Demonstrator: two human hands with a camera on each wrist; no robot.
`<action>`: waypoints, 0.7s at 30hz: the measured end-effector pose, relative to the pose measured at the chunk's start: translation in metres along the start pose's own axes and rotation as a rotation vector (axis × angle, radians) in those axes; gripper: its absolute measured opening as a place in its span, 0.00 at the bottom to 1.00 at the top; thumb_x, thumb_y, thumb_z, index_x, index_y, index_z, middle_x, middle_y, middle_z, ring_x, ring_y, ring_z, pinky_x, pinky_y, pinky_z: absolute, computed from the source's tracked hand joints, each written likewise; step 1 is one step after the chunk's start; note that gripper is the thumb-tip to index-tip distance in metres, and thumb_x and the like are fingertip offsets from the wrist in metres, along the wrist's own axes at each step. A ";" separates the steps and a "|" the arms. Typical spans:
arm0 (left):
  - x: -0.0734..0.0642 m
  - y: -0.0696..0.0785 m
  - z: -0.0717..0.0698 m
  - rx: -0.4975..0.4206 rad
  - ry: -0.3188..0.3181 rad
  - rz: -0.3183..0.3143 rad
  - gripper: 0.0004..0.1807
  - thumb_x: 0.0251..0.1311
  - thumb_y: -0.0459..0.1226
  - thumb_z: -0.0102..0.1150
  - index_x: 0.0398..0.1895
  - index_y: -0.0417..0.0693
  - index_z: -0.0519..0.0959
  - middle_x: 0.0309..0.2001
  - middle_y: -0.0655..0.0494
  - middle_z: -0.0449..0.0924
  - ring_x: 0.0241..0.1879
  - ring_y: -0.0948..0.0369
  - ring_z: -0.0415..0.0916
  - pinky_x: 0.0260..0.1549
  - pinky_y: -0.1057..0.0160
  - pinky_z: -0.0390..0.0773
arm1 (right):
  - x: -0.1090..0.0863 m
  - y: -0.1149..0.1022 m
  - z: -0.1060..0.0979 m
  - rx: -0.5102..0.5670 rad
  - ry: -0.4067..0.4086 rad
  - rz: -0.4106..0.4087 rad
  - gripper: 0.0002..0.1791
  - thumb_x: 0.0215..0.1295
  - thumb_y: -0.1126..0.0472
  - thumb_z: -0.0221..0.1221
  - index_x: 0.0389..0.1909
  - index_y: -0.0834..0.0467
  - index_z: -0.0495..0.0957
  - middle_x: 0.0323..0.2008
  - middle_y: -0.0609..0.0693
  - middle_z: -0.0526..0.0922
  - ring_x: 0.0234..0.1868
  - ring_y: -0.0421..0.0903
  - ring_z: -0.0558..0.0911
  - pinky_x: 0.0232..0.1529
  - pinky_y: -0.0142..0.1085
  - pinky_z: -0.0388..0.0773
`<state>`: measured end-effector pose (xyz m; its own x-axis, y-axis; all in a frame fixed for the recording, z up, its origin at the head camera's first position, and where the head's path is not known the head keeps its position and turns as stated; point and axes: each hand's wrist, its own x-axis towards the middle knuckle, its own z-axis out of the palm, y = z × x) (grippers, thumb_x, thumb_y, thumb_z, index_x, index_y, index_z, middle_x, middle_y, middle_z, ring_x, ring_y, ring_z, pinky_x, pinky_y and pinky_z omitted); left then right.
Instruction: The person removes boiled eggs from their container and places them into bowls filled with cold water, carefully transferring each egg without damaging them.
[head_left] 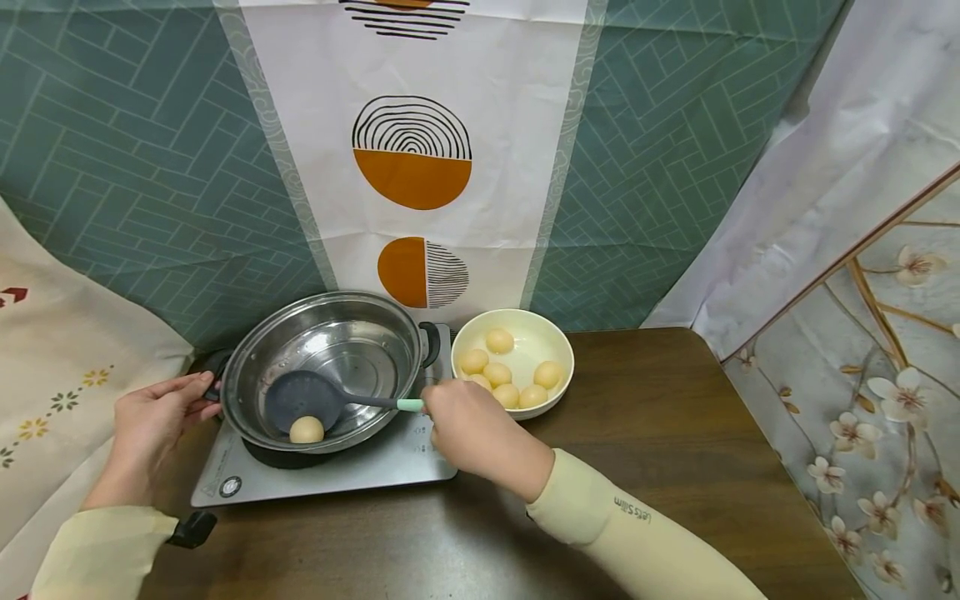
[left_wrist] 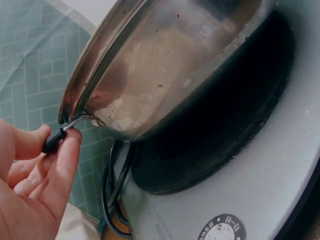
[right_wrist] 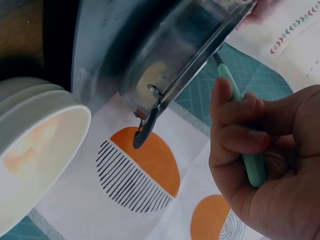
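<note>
A stainless steel pot (head_left: 375,333) with two black side handles stands over the cooktop, and one tan egg (head_left: 306,429) is inside it. My left hand (head_left: 157,417) pinches the pot's left handle (left_wrist: 54,142) between thumb and fingers. In my right hand (head_left: 480,433) is a ladle with a dark grey bowl (head_left: 300,398) and a mint green handle (right_wrist: 254,167), gripped by curled fingers. The ladle's bowl is down in the pot, against the egg; whether the egg lies in it or at its near edge I cannot tell.
Right of the pot stands a cream bowl (head_left: 551,333) with several eggs (head_left: 498,375). Under the pot is a silver cooktop (head_left: 337,479) with a black round plate (left_wrist: 240,125). A black cable (left_wrist: 112,185) lies at its left. Patterned cloth (head_left: 487,192) hangs behind the wooden table (head_left: 637,433).
</note>
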<state>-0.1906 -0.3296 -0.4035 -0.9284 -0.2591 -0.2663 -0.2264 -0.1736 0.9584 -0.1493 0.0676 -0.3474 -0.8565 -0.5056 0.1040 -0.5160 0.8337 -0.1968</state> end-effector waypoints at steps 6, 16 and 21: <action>0.000 -0.001 -0.001 0.010 0.001 -0.003 0.07 0.49 0.39 0.69 0.33 0.52 0.85 0.28 0.64 0.84 0.25 0.62 0.84 0.29 0.63 0.85 | -0.003 0.005 -0.008 0.148 -0.046 0.053 0.10 0.63 0.63 0.55 0.22 0.52 0.76 0.18 0.43 0.72 0.21 0.41 0.70 0.17 0.27 0.67; 0.000 -0.001 0.000 0.036 0.023 -0.020 0.08 0.48 0.41 0.70 0.33 0.54 0.84 0.28 0.66 0.84 0.24 0.62 0.83 0.29 0.63 0.85 | -0.006 0.014 -0.019 0.252 -0.112 0.089 0.10 0.60 0.66 0.54 0.23 0.53 0.79 0.18 0.42 0.73 0.20 0.39 0.68 0.17 0.27 0.67; 0.000 -0.001 0.001 0.036 0.027 -0.015 0.08 0.48 0.41 0.70 0.33 0.53 0.84 0.28 0.66 0.84 0.24 0.62 0.83 0.28 0.64 0.85 | -0.006 0.020 -0.025 0.367 -0.164 0.119 0.11 0.60 0.67 0.54 0.21 0.53 0.79 0.18 0.41 0.73 0.19 0.37 0.67 0.18 0.26 0.66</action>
<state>-0.1909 -0.3284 -0.4042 -0.9165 -0.2825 -0.2832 -0.2515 -0.1436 0.9571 -0.1554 0.0929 -0.3280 -0.8812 -0.4639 -0.0917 -0.3490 0.7689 -0.5357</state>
